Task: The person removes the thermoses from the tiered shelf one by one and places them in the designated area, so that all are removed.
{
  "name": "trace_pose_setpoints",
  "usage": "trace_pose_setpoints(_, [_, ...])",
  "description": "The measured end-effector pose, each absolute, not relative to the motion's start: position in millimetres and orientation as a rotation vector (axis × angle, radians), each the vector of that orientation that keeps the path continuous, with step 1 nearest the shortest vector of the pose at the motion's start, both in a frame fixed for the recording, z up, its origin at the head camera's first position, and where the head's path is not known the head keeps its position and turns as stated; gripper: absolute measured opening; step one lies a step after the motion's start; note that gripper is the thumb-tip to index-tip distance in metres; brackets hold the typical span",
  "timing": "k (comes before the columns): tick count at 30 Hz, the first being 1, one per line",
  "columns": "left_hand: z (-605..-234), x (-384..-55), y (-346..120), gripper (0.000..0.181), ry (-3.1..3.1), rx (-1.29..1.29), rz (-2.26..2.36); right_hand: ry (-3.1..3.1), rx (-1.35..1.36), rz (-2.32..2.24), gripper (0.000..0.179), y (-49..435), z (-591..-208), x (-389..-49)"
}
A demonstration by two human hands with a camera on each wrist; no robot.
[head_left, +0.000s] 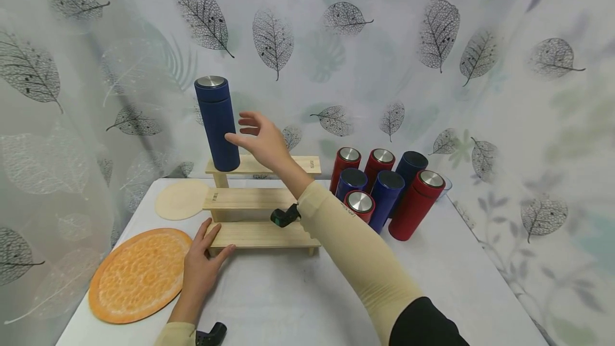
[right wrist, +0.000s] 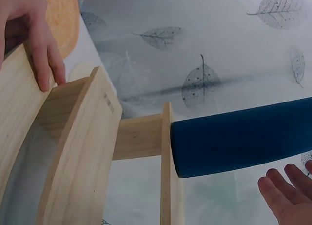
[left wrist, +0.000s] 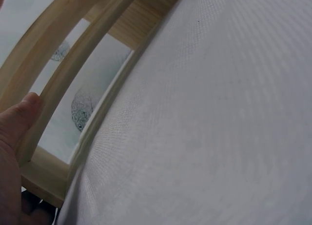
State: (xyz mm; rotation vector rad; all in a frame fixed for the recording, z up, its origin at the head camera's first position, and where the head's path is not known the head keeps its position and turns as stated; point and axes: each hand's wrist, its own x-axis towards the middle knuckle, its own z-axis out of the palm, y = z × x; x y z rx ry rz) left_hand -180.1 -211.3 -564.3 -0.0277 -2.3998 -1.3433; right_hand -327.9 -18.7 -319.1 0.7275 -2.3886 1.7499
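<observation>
A dark blue vacuum flask point(head_left: 218, 128) with a silver-topped lid stands upright on the left end of the top step of a three-tier wooden stand point(head_left: 264, 234). Just right of the flask is my right hand point(head_left: 263, 142), its fingers spread and loosely bent. The right wrist view shows a gap between those fingertips point(right wrist: 267, 186) and the flask. My left hand point(head_left: 200, 263) grips the left end of the stand's lowest step, thumb on the front edge and fingers over the end. In the left wrist view its thumb point(left wrist: 24, 112) lies against the wood.
To the right stands a group of red flasks point(head_left: 415, 204) and blue flasks point(head_left: 386, 196), partly behind my right forearm. On the left lie a round orange mat point(head_left: 141, 274) and a pale round mat point(head_left: 180, 200). A leaf-patterned curtain point(head_left: 307, 47) hangs behind the white-covered table point(head_left: 288, 292).
</observation>
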Motion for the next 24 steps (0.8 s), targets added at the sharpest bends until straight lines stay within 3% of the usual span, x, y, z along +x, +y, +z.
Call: trace_pose_setpoints(24, [-564, -180, -212, 0.073, -2.397, -0.031, -1.357, -2.463, 0.703, 1.701, 0.078, -42, -313, -357])
